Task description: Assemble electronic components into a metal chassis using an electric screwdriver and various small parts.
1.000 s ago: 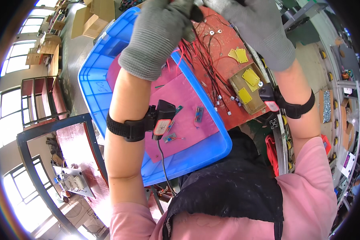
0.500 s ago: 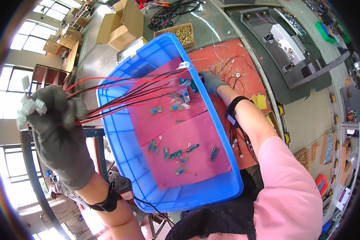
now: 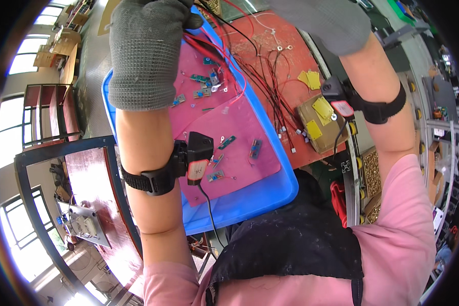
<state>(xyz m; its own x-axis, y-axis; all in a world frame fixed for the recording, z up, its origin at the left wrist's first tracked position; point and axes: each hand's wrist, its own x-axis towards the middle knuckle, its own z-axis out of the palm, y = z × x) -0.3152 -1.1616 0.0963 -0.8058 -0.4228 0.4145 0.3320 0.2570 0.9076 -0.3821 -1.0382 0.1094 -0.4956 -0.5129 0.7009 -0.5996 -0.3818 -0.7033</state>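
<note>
My left hand [image 3: 147,53], in a grey knitted glove, is at the top edge over the blue plastic bin [image 3: 285,176]. Its fingers look curled, and red and black wires [image 3: 209,45] come out beside the thumb. My right hand [image 3: 326,24], gloved alike, is over the far part of the red work surface [image 3: 245,31]; blur and the frame edge hide its fingers. On the bin's pink sheet [image 3: 199,109] lie several small circuit boards [image 3: 227,142]. More loose wires with white connectors and ring terminals [image 3: 271,86] lie on the red surface.
A cardboard box [image 3: 329,133] with yellow pieces [image 3: 322,109] stands right of the bin. Past it runs a metal rail with yellow rollers [image 3: 359,163] and trays of small brass parts [image 3: 372,176]. A dark metal frame [image 3: 120,188] stands at the left.
My left hand has swung from the far left, away from the window side, to the bin's top end with the wires. My right hand has moved up and right, off the bin's edge.
</note>
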